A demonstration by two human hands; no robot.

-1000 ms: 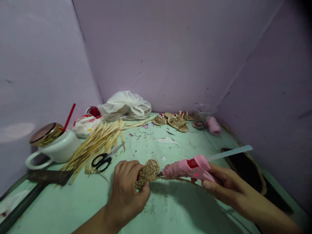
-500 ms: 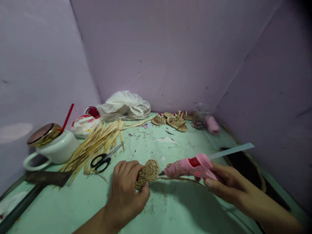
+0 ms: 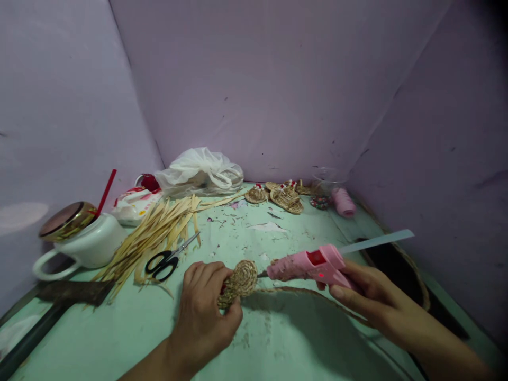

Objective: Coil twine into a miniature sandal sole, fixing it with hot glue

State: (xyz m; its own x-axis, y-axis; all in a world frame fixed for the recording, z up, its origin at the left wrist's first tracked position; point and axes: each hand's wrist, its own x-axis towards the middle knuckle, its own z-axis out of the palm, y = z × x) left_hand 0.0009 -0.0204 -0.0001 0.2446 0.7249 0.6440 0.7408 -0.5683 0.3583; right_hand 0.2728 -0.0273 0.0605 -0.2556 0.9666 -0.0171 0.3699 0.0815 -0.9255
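My left hand (image 3: 208, 301) is closed around a small coiled piece of braided straw (image 3: 243, 279), its round end showing past the fingers and a bit of red near the fingertips. From that piece a straw braid (image 3: 305, 292) trails right, passing below my right hand (image 3: 369, 296). The right hand grips a pink hot glue gun (image 3: 309, 265) by its handle. A clear glue stick (image 3: 379, 241) sticks out of the gun's back, and a small red light glows on its side. Its nozzle points left, close against the coil's right edge; whether it touches I cannot tell.
Left of my hands lie black-handled scissors (image 3: 170, 260), loose straw strips (image 3: 159, 227), a hammer-like tool (image 3: 71, 296) and a white mug (image 3: 89, 243). Toward the back are a white plastic bag (image 3: 202, 172), small woven slippers (image 3: 286, 200), a pink thread spool (image 3: 343, 203) and a clear cup (image 3: 327, 180).
The glue gun has lifted a little and tilted, its nozzle now higher along the coil's right edge. More of the trailing braid shows beneath it. My left hand keeps its hold, and the view has shifted slightly.
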